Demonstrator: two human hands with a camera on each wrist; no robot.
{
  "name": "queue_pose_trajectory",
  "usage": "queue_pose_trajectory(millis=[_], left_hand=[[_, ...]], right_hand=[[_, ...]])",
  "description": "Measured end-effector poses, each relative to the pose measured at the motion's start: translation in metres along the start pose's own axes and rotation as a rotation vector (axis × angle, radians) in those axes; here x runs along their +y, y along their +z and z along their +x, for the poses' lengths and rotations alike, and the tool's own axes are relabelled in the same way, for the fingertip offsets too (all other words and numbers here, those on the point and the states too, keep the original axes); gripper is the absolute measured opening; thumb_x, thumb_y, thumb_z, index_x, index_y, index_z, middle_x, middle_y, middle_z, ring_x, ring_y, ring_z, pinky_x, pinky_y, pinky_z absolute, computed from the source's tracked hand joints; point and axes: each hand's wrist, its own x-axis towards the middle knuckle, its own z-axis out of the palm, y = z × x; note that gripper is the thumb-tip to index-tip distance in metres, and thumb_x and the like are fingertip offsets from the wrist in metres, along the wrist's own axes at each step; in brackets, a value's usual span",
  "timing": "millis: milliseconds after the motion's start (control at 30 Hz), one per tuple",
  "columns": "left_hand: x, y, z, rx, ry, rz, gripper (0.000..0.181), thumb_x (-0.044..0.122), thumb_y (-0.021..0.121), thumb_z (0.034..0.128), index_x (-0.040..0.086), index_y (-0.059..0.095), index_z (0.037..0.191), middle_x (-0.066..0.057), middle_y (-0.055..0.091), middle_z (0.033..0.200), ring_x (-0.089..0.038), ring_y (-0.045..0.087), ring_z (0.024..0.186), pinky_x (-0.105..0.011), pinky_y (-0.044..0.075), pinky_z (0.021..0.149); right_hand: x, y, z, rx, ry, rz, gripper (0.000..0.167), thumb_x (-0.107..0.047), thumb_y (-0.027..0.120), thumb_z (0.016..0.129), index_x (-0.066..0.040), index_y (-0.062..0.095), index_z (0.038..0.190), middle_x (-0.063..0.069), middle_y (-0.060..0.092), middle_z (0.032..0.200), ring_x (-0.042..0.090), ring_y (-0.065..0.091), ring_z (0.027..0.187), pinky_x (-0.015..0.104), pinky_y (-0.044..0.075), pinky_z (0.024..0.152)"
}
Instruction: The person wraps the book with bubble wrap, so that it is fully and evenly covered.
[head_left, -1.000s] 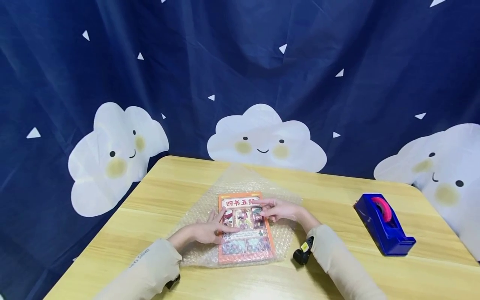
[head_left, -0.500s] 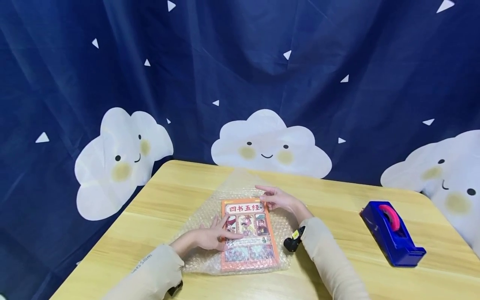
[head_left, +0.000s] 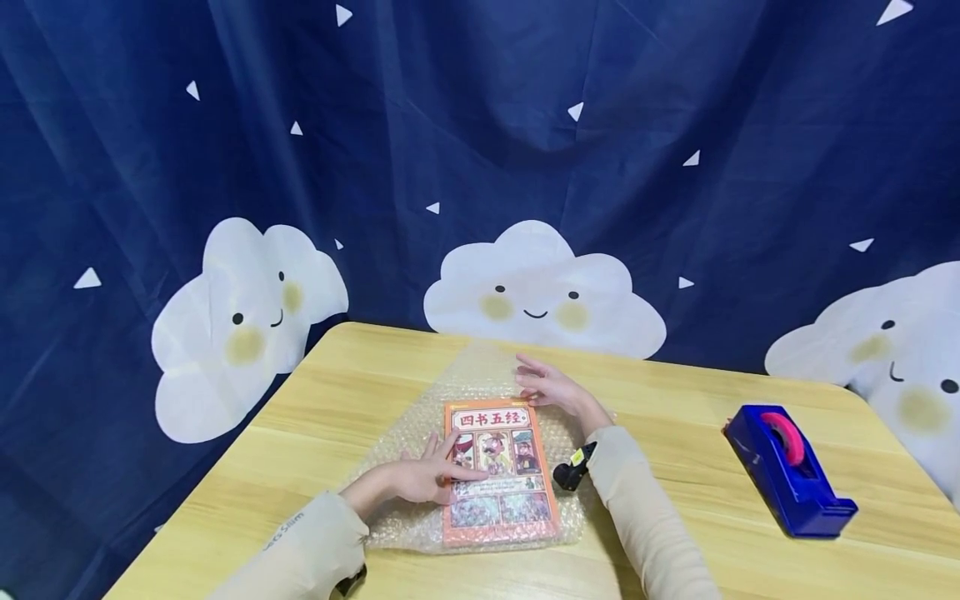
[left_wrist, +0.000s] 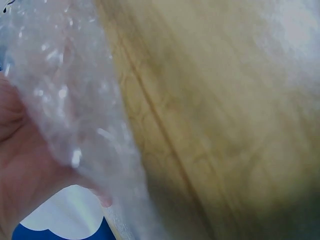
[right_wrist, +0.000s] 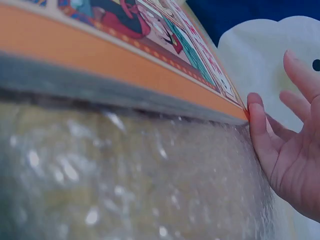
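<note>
An orange comic-style book (head_left: 504, 454) with red Chinese characters lies face up on a sheet of bubble wrap (head_left: 468, 373). Its lower part looks hazy, with clear wrap over it. My left hand (head_left: 420, 480) rests at the book's left side, fingers spread onto the cover; in the left wrist view wrap partly hides this hand (left_wrist: 30, 165). At the book's top right corner is my right hand (head_left: 553, 390), fingers extended beyond the top edge. In the right wrist view a digit of the right hand (right_wrist: 300, 155) touches that corner (right_wrist: 244, 116).
A blue tape dispenser (head_left: 787, 471) with a pink core stands at the right of the wooden table (head_left: 660, 417). Behind the table's far edge hangs a dark blue curtain (head_left: 480, 125) with white clouds. Black cameras are strapped at both wrists.
My right hand has moved from the upper right of the cover up to the top right corner, uncovering the title. The left hand stays on the book. The head view has shifted slightly.
</note>
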Motion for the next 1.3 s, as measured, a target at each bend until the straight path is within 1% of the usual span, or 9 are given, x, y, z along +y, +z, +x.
queue_pose_trajectory(millis=[167, 333, 500, 667, 833, 933, 1033, 1200, 1300], left_hand=[[0.001, 0.000, -0.001, -0.006, -0.004, 0.002, 0.043, 0.024, 0.054, 0.0895, 0.034, 0.050, 0.131, -0.017, -0.015, 0.151, -0.047, -0.021, 0.130, -0.075, -0.010, 0.090], [0.001, -0.001, -0.001, -0.013, 0.007, -0.010, 0.043, 0.024, 0.054, 0.0896, 0.033, 0.050, 0.131, -0.018, -0.016, 0.150, -0.047, -0.022, 0.129, -0.075, -0.010, 0.091], [0.000, 0.000, 0.000, 0.008, 0.012, -0.025, 0.046, 0.015, 0.056, 0.0883, 0.033, 0.051, 0.130, -0.017, -0.016, 0.150, -0.047, -0.023, 0.129, -0.075, -0.011, 0.089], [0.001, 0.000, 0.000, 0.013, 0.005, -0.007, 0.047, 0.015, 0.056, 0.0883, 0.034, 0.050, 0.130, -0.016, -0.016, 0.151, -0.046, -0.022, 0.130, -0.075, -0.011, 0.089], [0.001, 0.001, -0.001, 0.010, 0.000, -0.004, 0.047, 0.015, 0.056, 0.0882, 0.034, 0.050, 0.130, -0.016, -0.016, 0.151, -0.046, -0.021, 0.131, -0.075, -0.011, 0.090], [0.001, 0.001, -0.002, 0.016, 0.004, 0.002, 0.046, 0.017, 0.056, 0.0883, 0.034, 0.050, 0.130, -0.017, -0.016, 0.150, -0.046, -0.021, 0.131, -0.074, -0.011, 0.090], [0.000, 0.001, -0.003, 0.016, 0.010, 0.009, 0.045, 0.020, 0.055, 0.0886, 0.033, 0.050, 0.131, -0.017, -0.016, 0.150, -0.047, -0.021, 0.130, -0.074, -0.010, 0.091], [-0.001, 0.001, -0.002, 0.007, 0.016, -0.011, 0.045, 0.017, 0.055, 0.0887, 0.033, 0.050, 0.131, -0.016, -0.017, 0.150, -0.046, -0.022, 0.130, -0.074, -0.012, 0.090], [-0.001, 0.000, -0.002, 0.002, 0.028, -0.024, 0.044, 0.019, 0.055, 0.0890, 0.032, 0.051, 0.130, -0.017, -0.018, 0.150, -0.047, -0.023, 0.129, -0.074, -0.012, 0.090]], right_hand=[[-0.001, 0.003, 0.004, 0.026, 0.027, -0.003, 0.071, -0.018, 0.050, 0.094, -0.013, 0.004, 0.148, 0.020, 0.004, 0.151, 0.014, 0.057, 0.086, 0.026, 0.050, 0.075], [-0.002, 0.005, 0.009, 0.057, 0.049, -0.028, 0.076, -0.018, 0.050, 0.094, -0.016, -0.004, 0.147, 0.020, 0.000, 0.152, 0.011, 0.056, 0.079, 0.022, 0.049, 0.068], [-0.004, 0.007, 0.009, 0.113, 0.042, -0.014, 0.077, -0.022, 0.053, 0.092, -0.014, 0.000, 0.148, 0.021, 0.009, 0.150, 0.011, 0.057, 0.076, 0.021, 0.049, 0.065], [-0.003, 0.010, 0.006, 0.159, 0.021, 0.016, 0.074, -0.023, 0.053, 0.092, -0.010, 0.006, 0.147, 0.025, 0.024, 0.143, 0.016, 0.060, 0.085, 0.028, 0.052, 0.074], [-0.001, 0.010, -0.003, 0.169, -0.015, 0.062, 0.069, -0.024, 0.049, 0.094, -0.008, 0.007, 0.147, 0.028, 0.037, 0.134, 0.023, 0.060, 0.095, 0.032, 0.051, 0.082], [-0.002, 0.009, -0.009, 0.151, -0.048, 0.080, 0.067, -0.024, 0.045, 0.096, -0.003, 0.006, 0.146, 0.032, 0.036, 0.133, 0.021, 0.062, 0.090, 0.029, 0.051, 0.081], [-0.004, 0.010, -0.017, 0.143, -0.058, 0.099, 0.060, -0.021, 0.040, 0.098, 0.001, 0.009, 0.145, 0.034, 0.034, 0.135, 0.013, 0.061, 0.078, 0.023, 0.051, 0.073], [-0.003, 0.010, -0.023, 0.126, -0.033, 0.115, 0.051, -0.020, 0.035, 0.099, 0.003, 0.019, 0.142, 0.030, 0.031, 0.140, 0.009, 0.055, 0.068, 0.019, 0.048, 0.065], [0.000, 0.008, -0.024, 0.101, -0.001, 0.100, 0.050, -0.023, 0.037, 0.099, 0.004, 0.026, 0.140, 0.025, 0.039, 0.137, 0.007, 0.053, 0.065, 0.019, 0.047, 0.062]])
